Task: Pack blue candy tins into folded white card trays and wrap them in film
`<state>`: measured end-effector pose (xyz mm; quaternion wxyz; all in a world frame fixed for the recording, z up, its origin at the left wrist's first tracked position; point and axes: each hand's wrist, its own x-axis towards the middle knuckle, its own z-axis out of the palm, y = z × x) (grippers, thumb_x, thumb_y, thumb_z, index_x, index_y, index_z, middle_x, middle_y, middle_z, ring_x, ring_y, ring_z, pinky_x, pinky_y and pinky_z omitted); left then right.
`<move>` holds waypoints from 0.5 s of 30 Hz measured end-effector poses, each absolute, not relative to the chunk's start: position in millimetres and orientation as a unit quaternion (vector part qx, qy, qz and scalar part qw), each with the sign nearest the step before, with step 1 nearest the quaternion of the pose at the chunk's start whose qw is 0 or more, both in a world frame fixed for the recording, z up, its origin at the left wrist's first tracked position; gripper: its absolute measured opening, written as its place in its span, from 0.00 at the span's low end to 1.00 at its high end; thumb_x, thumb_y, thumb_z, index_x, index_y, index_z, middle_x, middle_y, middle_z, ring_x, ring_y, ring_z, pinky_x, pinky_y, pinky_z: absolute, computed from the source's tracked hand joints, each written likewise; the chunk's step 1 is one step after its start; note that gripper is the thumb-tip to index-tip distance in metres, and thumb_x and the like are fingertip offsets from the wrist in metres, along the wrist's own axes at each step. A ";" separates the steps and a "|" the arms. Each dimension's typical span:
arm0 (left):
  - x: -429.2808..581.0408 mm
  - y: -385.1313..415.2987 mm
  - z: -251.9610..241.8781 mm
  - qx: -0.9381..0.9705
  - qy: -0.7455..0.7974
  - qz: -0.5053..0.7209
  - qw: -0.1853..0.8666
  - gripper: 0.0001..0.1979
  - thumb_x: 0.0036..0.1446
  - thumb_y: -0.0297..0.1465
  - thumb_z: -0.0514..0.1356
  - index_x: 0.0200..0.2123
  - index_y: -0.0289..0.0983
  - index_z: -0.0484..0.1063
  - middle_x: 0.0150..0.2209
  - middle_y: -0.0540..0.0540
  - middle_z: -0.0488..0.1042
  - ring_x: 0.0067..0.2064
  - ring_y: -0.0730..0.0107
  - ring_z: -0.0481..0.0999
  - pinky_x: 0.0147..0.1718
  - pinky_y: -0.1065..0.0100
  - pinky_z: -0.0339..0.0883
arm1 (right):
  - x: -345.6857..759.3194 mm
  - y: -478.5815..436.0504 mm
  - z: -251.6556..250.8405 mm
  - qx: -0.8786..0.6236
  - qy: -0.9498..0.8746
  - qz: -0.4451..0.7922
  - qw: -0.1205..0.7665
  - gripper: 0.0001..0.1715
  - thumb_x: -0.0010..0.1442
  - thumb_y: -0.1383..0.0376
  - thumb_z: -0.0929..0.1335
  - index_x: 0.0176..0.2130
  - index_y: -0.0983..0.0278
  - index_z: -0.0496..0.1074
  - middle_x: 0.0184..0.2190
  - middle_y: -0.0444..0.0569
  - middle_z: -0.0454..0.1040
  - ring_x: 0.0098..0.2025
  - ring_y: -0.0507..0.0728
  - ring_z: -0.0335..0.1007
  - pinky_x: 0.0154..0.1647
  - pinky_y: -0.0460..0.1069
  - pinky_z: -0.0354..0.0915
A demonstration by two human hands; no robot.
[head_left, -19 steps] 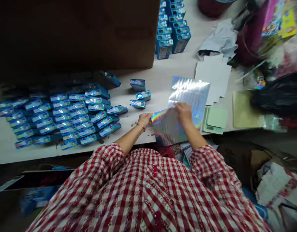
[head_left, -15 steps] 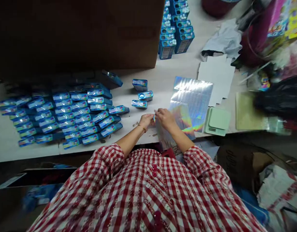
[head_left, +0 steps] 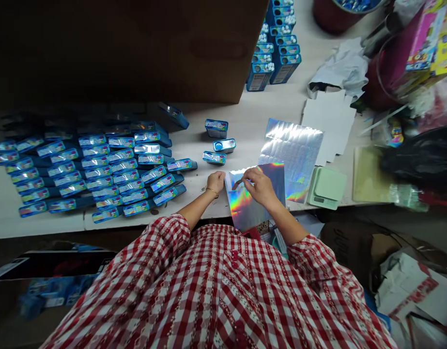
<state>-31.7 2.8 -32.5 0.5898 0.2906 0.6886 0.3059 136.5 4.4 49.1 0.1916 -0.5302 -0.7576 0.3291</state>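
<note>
A shiny holographic sheet (head_left: 245,206) lies at the table's near edge, partly overhanging it. My left hand (head_left: 216,182) pinches the sheet's left edge with closed fingers. My right hand (head_left: 258,186) rests on top of the sheet, its fingers pinched together near the sheet's upper middle. A second holographic sheet (head_left: 294,148) lies flat just behind. Three loose blue boxes (head_left: 221,144) sit just beyond my left hand.
Several rows of small blue boxes (head_left: 96,167) cover the table's left. A large brown carton (head_left: 129,48) stands behind them. More blue boxes (head_left: 274,53) are stacked at the back. White cards (head_left: 330,121), a green scale (head_left: 327,186) and clutter lie right.
My right hand moved from the sheet's far right corner to its upper left, then settled on its middle. The sheet now lies flatter. The view shifted slightly.
</note>
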 end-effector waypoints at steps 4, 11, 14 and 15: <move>-44.8 -5.9 -17.4 0.337 0.676 0.362 0.547 0.10 0.50 0.32 0.58 0.34 0.35 0.75 0.42 0.43 0.73 0.49 0.64 0.68 0.50 0.65 0.60 | 133.4 21.0 54.0 -0.608 -0.552 0.510 0.256 0.07 0.51 0.63 0.66 0.26 0.64 0.71 0.25 0.44 0.69 0.29 0.51 0.65 0.30 0.47 0.62; -45.1 -6.0 13.6 0.233 0.587 0.459 0.625 0.22 0.41 0.36 0.66 0.42 0.33 0.72 0.31 0.48 0.74 0.34 0.74 0.71 0.39 0.68 0.64 | 111.8 29.5 43.2 -0.629 -0.316 0.631 0.326 0.12 0.41 0.59 0.71 0.25 0.65 0.72 0.19 0.41 0.68 0.23 0.49 0.62 0.24 0.45 0.57; -62.4 13.8 18.0 0.257 0.602 0.477 0.587 0.19 0.40 0.31 0.65 0.39 0.33 0.72 0.26 0.52 0.71 0.30 0.77 0.70 0.36 0.71 0.63 | 95.5 37.4 36.4 -0.638 -0.328 0.584 0.381 0.12 0.41 0.59 0.72 0.26 0.64 0.73 0.21 0.41 0.69 0.25 0.49 0.62 0.28 0.46 0.59; -69.6 22.7 18.8 0.272 0.610 0.477 0.571 0.18 0.40 0.29 0.65 0.39 0.33 0.72 0.25 0.53 0.70 0.29 0.77 0.69 0.35 0.71 0.63 | 89.0 42.4 33.5 -0.638 -0.344 0.557 0.406 0.12 0.41 0.59 0.72 0.25 0.64 0.73 0.23 0.42 0.69 0.27 0.49 0.63 0.31 0.46 0.61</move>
